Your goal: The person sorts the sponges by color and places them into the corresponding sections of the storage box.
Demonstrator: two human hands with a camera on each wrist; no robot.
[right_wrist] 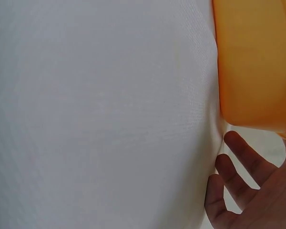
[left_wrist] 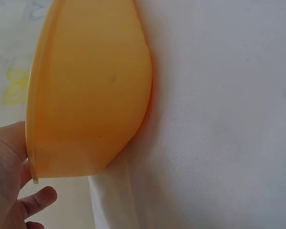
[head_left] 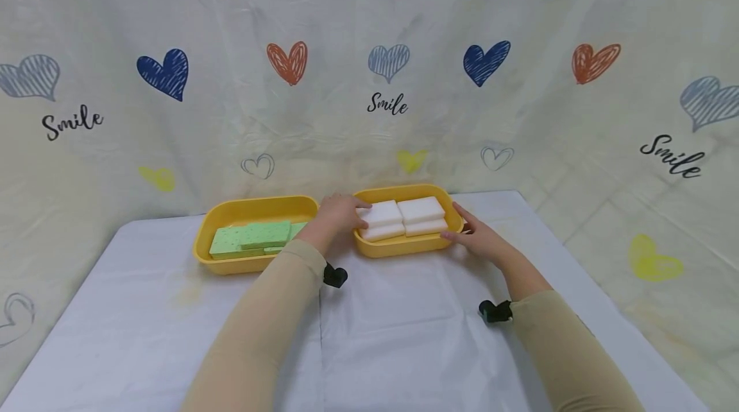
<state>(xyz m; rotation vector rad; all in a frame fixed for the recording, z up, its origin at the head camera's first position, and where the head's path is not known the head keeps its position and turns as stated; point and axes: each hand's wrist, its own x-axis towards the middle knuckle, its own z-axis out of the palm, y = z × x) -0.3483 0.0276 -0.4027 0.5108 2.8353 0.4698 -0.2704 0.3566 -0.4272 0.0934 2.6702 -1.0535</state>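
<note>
A yellow oblong plastic tub (head_left: pixel 398 248) stands at the back of the table with several white sponges (head_left: pixel 421 209) in two rows inside it. My left hand (head_left: pixel 339 212) holds its left end, with thumb and a finger over the rim beside the sponges. In the left wrist view, the other fingers (left_wrist: pixel 38 200) hang outside the end wall. At the tub's right end is my right hand (head_left: pixel 482 242), its thumb over the front rim and a finger along the end. Below that end, the remaining fingers (right_wrist: pixel 236 179) spread outside the wall in the right wrist view.
To the left, a second yellow tub (head_left: pixel 231 267) holds several green sponges (head_left: pixel 265 234), partly behind my left forearm. White cloth covers the table (head_left: pixel 404 335). A backdrop sheet (head_left: pixel 340 123) printed with hearts rises right behind both tubs.
</note>
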